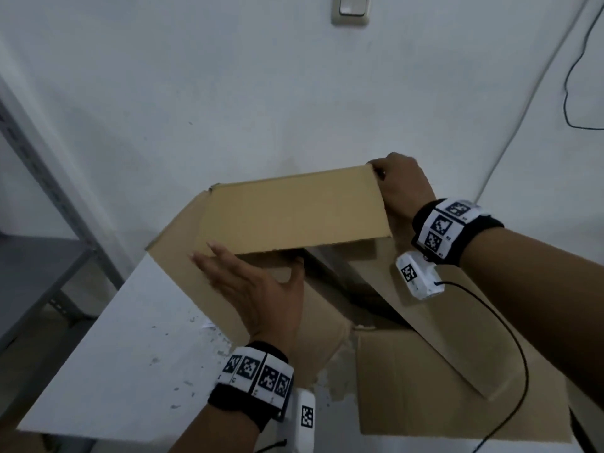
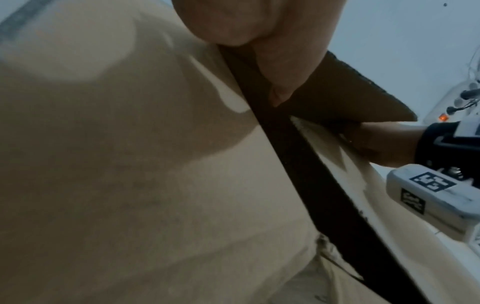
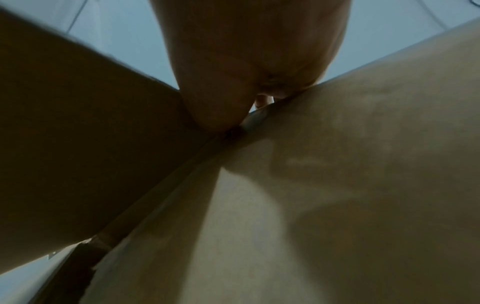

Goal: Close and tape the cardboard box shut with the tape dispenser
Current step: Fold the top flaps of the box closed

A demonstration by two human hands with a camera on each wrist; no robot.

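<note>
The brown cardboard box stands on a white table, its top flaps partly raised. The long far flap is tilted over the opening. My right hand grips that flap at its far right corner, fingers curled over the edge; the right wrist view shows the palm against the cardboard. My left hand lies flat on the box's left side, fingers straight, and its thumb is tucked under the far flap's near edge. No tape dispenser is in view.
The near right flap hangs open towards me. The white table stretches out to the left of the box. A grey metal shelf stands at the far left. A wall switch and loose cables are on the wall behind.
</note>
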